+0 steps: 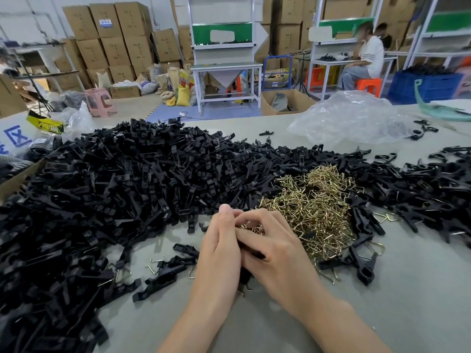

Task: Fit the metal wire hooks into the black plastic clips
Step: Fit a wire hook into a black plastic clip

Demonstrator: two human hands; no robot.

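Left: large heap of black moulded plastic clips [122,179] on the grey surface [382,314]. Judged light, rigid, smooth; best gripped across the flat body, slot end left free.

Centre: left hand [219,250] and right hand [275,253] pressed together, fingers [251,235] curled narrow around one black clip [254,253] and several brass-coloured wires; exact pinch hidden.

Right of the hands: tangled pile of brass-coloured bent metal wire hooks [313,210]. Judged springy, thin, prone to interlock; take one by its straight leg, shake it free.

Far right: assembled clips with hooks fitted [362,261], near the pile.
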